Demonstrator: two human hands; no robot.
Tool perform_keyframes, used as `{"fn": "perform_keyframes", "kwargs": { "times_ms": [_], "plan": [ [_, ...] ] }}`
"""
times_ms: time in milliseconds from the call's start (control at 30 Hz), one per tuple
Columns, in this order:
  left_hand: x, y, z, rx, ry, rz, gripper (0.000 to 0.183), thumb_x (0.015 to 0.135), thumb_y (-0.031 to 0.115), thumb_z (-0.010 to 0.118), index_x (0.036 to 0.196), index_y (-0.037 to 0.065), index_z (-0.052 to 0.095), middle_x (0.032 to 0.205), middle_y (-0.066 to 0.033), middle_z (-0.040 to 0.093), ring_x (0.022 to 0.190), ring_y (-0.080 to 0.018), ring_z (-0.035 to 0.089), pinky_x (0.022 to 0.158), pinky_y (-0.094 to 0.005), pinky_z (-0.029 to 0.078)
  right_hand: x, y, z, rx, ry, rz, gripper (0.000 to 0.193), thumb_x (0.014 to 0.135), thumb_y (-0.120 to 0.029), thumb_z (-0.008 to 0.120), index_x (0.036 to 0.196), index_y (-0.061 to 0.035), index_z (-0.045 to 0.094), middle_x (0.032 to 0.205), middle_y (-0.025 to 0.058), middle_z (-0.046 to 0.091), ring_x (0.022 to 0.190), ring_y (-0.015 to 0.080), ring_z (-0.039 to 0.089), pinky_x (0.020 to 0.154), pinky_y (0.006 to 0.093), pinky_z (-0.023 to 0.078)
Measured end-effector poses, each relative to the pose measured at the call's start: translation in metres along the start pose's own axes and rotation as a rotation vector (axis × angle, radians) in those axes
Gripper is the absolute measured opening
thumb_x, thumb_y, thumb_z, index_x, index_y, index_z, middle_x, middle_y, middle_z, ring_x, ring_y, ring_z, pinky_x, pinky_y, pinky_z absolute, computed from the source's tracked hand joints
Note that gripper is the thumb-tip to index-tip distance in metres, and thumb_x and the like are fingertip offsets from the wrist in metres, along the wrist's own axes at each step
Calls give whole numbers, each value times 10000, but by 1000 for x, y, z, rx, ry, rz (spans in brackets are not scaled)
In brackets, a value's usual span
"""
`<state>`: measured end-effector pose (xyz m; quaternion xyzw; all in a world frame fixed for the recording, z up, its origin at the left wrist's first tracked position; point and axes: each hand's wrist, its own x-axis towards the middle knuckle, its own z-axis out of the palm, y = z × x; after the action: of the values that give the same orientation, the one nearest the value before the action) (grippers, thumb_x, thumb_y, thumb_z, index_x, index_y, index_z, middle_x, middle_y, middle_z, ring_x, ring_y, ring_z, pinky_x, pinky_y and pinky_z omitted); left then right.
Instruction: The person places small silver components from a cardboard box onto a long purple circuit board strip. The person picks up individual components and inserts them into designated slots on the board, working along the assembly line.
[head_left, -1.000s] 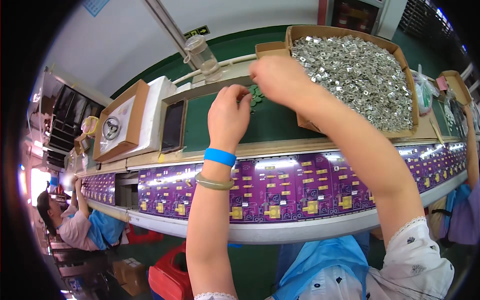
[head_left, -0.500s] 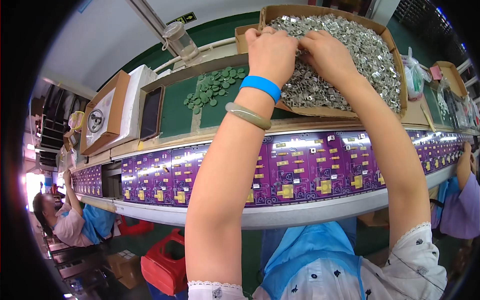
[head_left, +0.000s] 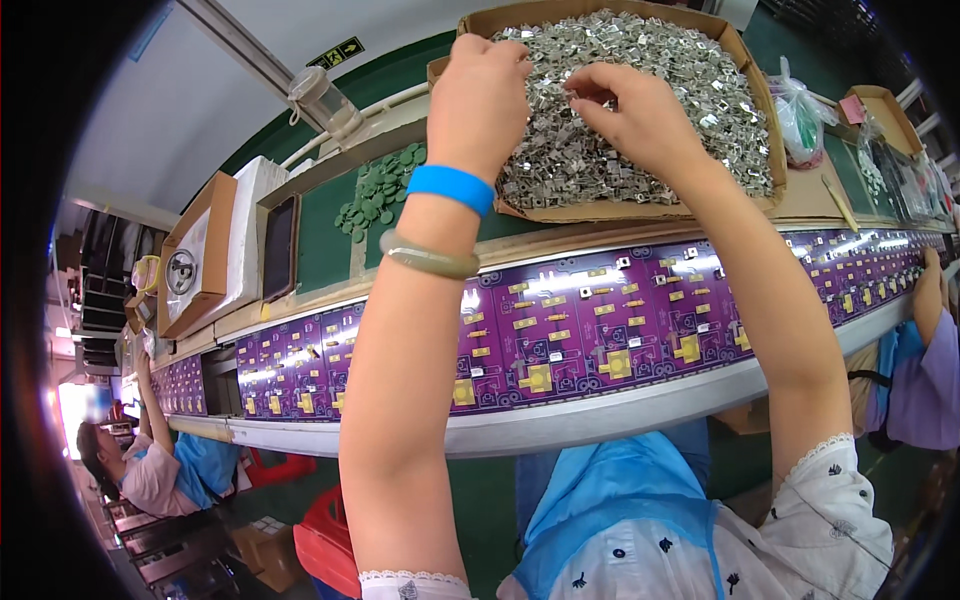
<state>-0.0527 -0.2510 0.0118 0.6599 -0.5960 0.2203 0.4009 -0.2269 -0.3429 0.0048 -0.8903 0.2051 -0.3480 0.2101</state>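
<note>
A cardboard box full of small silvery metal clips stands beyond the circuit boards. My left hand, with a blue band and a bangle on its wrist, is over the box's left side. Its fingers are curled together, and what they hold, if anything, is hidden. My right hand hovers above the clips, thumb and forefinger curved towards each other around what looks like one small metal clip. Below both forearms runs a row of purple circuit boards carrying small components.
Green disc-shaped parts lie left of my left wrist. Further left are a dark tray-like object and an open carton. A clear jar stands behind. Co-workers sit at both sides; a red stool is below.
My hands have moved apart, the left one going left and the right one staying over the clips. The whole view has shifted slightly, and the right fingers now show more plainly.
</note>
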Motion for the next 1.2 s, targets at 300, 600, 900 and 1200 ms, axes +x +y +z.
{"fn": "perform_keyframes", "kwargs": {
  "times_ms": [300,600,900,1200],
  "plan": [
    [-62,28,-106,-833,-363,-784,204,929,139,703,1058,-16,736,882,-49,722,809,-100,656,748,-245,531,-75,-81,-9,846,-400,391,217,932,-77,680,1136,-15,718,898,7,690,815,68,642,706,220,523],
    [-145,25,-133,-571,-589,-591,233,912,4,674,1140,-11,721,1016,-45,701,915,-128,662,813,-255,543,-98,-75,16,525,-434,149,160,845,-57,744,996,-20,703,904,78,680,845,192,658,753,318,523],
    [-164,35,-116,-300,-576,-285,343,823,9,733,1161,61,713,939,-140,729,826,-250,717,738,-334,568,-109,-68,34,331,-314,-45,147,860,-36,702,1004,-43,731,975,86,676,893,251,673,783,335,540],
    [-158,40,-115,-180,-640,-135,372,795,35,729,1162,87,700,861,-146,708,784,-320,679,706,-409,540,-110,-66,42,-51,-268,-272,237,800,-82,704,1037,-67,696,875,82,706,834,287,686,749,405,537]
  ]
}}
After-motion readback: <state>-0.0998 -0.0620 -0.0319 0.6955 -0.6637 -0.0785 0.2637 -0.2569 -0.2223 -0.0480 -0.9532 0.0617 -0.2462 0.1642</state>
